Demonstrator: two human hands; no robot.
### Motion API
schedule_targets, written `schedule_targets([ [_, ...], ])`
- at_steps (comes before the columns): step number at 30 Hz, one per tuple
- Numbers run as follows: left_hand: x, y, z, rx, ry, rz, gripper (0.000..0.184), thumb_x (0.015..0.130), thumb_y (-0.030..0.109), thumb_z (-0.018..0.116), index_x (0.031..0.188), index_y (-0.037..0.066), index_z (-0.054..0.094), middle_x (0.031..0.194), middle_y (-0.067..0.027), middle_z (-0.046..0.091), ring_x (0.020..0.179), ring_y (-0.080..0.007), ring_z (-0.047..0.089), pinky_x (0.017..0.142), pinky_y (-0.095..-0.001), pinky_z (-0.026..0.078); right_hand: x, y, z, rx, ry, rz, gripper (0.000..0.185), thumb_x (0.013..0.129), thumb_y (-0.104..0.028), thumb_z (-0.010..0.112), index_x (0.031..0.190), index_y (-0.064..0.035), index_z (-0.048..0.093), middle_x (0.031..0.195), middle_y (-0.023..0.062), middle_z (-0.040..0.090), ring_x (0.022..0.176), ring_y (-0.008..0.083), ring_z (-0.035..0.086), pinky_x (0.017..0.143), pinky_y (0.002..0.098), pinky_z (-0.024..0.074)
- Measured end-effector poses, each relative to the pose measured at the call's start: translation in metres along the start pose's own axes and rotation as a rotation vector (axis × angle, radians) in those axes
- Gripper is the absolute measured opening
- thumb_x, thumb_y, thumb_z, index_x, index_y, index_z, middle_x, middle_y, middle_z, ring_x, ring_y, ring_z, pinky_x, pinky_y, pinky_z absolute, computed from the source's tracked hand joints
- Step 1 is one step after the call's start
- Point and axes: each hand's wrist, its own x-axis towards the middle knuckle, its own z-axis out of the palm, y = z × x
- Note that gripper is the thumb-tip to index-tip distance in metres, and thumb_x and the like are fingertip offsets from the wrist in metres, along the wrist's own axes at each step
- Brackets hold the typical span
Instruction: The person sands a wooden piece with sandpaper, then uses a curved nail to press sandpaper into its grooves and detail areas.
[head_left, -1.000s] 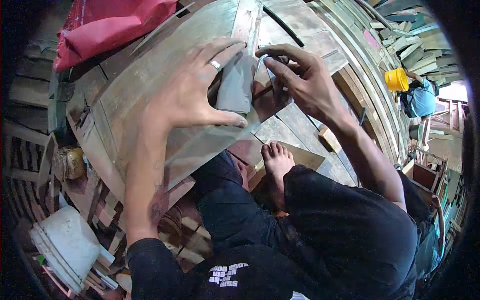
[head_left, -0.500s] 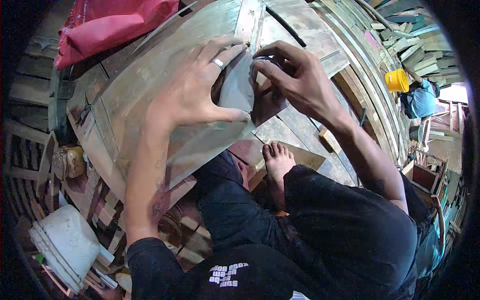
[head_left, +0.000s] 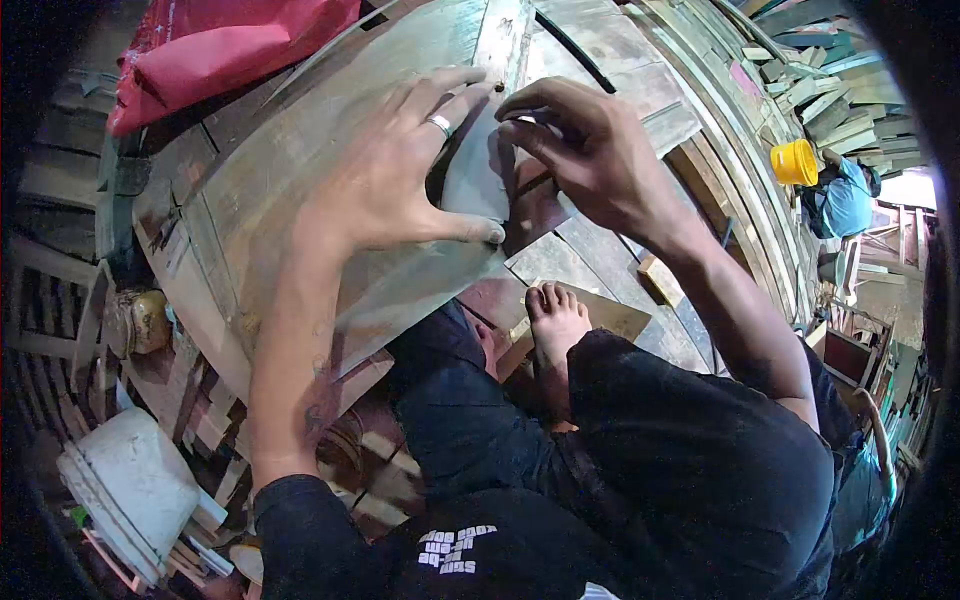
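Note:
A smooth grey piece (head_left: 470, 180), perhaps a sheet or strip, lies along the edge of a wide wooden board (head_left: 270, 150). Across it my left hand (head_left: 385, 190), with a ring on one finger, is spread flat; its thumb touches the near end and its fingertips rest by the far end. My right hand (head_left: 595, 150) is at the grey piece's right edge, thumb and forefinger pinched together. What sits between them is too dark and small to name. Beyond the fingertips runs a pale, worn wooden strip (head_left: 503, 45).
Long planks (head_left: 735, 190) lie to the right, with a small wood block (head_left: 660, 280) near them. A red sheet (head_left: 230, 60) is at upper left, a white tub (head_left: 140, 490) at lower left. Far right, a person in blue (head_left: 848, 200) is beside a yellow bucket (head_left: 793, 162).
My right hand has shifted slightly left and up along the grey piece's edge, fingers still pinched. My left hand is nearly unmoved, its upper fingers a touch higher.

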Motion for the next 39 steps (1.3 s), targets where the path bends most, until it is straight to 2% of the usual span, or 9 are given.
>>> schedule_targets([
  [2, 0.000, 0.002, -0.001, -0.008, 0.001, -0.018, 0.121, 0.062, 0.047, 0.101, 0.160, 0.003, 0.047, 0.165, -0.0170, 0.044, 0.152, -0.0401, 0.044, 0.126, -0.0496, 0.037, 0.000, -0.003, -0.002, -0.119, -0.028, -0.047, 0.021, 0.103, -0.013, 0.072, 0.119, -0.0004, 0.071, 0.106, 0.0134, 0.076, 0.094, 0.0221, 0.076, 0.083, 0.0361, 0.0590],
  [8, 0.000, 0.001, -0.001, -0.006, 0.017, -0.024, 0.122, 0.061, 0.047, 0.101, 0.161, 0.004, 0.046, 0.166, -0.0166, 0.043, 0.153, -0.0400, 0.043, 0.126, -0.0498, 0.038, 0.006, -0.004, 0.001, -0.224, -0.070, -0.190, 0.019, 0.103, -0.013, 0.068, 0.117, -0.0002, 0.066, 0.106, 0.0209, 0.073, 0.095, 0.0410, 0.074, 0.081, 0.0446, 0.0585],
  [9, -0.001, 0.001, -0.002, 0.011, 0.005, -0.026, 0.123, 0.060, 0.048, 0.101, 0.161, 0.004, 0.046, 0.166, -0.0170, 0.043, 0.153, -0.0399, 0.043, 0.126, -0.0498, 0.038, 0.007, 0.001, 0.001, -0.305, -0.120, -0.155, 0.056, 0.087, -0.008, 0.071, 0.141, -0.0065, 0.058, 0.112, 0.0243, 0.073, 0.107, 0.0455, 0.070, 0.092, 0.0524, 0.0586],
  [12, -0.002, -0.004, -0.002, -0.004, -0.002, -0.011, 0.126, 0.060, 0.050, 0.100, 0.163, 0.006, 0.044, 0.167, -0.0180, 0.042, 0.154, -0.0397, 0.041, 0.128, -0.0512, 0.035, 0.007, 0.004, -0.003, -0.384, -0.145, -0.150, 0.020, 0.105, -0.016, 0.066, 0.122, -0.0061, 0.062, 0.095, 0.0226, 0.073, 0.087, 0.0440, 0.073, 0.074, 0.0507, 0.0562],
  [25, -0.004, -0.009, 0.004, 0.109, 0.005, -0.024, 0.123, 0.061, 0.053, 0.098, 0.159, 0.001, 0.046, 0.165, -0.0222, 0.045, 0.157, -0.0415, 0.038, 0.131, -0.0516, 0.031, 0.011, 0.007, -0.008, -0.539, -0.162, -0.180, 0.025, 0.104, -0.026, 0.069, 0.124, -0.0122, 0.062, 0.081, 0.0194, 0.072, 0.076, 0.0415, 0.073, 0.066, 0.0514, 0.0538],
  [28, -0.002, -0.007, 0.002, 0.073, 0.018, -0.017, 0.119, 0.061, 0.048, 0.099, 0.158, 0.001, 0.048, 0.162, -0.0224, 0.048, 0.154, -0.0415, 0.043, 0.128, -0.0513, 0.035, 0.012, 0.007, -0.011, -0.547, -0.213, -0.144, 0.054, 0.092, -0.024, 0.075, 0.141, -0.0160, 0.056, 0.084, 0.0221, 0.074, 0.083, 0.0443, 0.074, 0.071, 0.0547, 0.0583],
  [34, -0.001, -0.001, 0.000, -0.141, 0.009, -0.037, 0.115, 0.063, 0.036, 0.100, 0.159, 0.003, 0.047, 0.160, -0.0190, 0.050, 0.148, -0.0397, 0.049, 0.124, -0.0484, 0.041, 0.006, 0.015, -0.008, -0.454, -0.211, -0.016, 0.046, 0.090, -0.020, 0.075, 0.132, -0.0144, 0.057, 0.085, 0.0239, 0.073, 0.085, 0.0463, 0.073, 0.073, 0.0554, 0.0581],
  [36, -0.001, 0.000, 0.000, -0.157, -0.008, -0.058, 0.115, 0.063, 0.036, 0.100, 0.160, 0.004, 0.047, 0.160, -0.0180, 0.050, 0.147, -0.0394, 0.051, 0.123, -0.0470, 0.042, 0.005, 0.010, -0.008, -0.498, -0.186, -0.047, 0.022, 0.107, -0.026, 0.065, 0.122, -0.0102, 0.062, 0.081, 0.0182, 0.073, 0.081, 0.0411, 0.074, 0.070, 0.0495, 0.0558],
  [39, -0.001, -0.005, 0.002, -0.119, 0.016, -0.018, 0.112, 0.065, 0.039, 0.098, 0.160, 0.008, 0.046, 0.161, -0.0194, 0.049, 0.140, -0.0429, 0.056, 0.118, -0.0471, 0.049, 0.005, 0.013, -0.008, -0.414, -0.124, -0.118, 0.020, 0.107, -0.024, 0.065, 0.120, -0.0094, 0.063, 0.082, 0.0196, 0.072, 0.080, 0.0422, 0.074, 0.069, 0.0491, 0.0551],
])
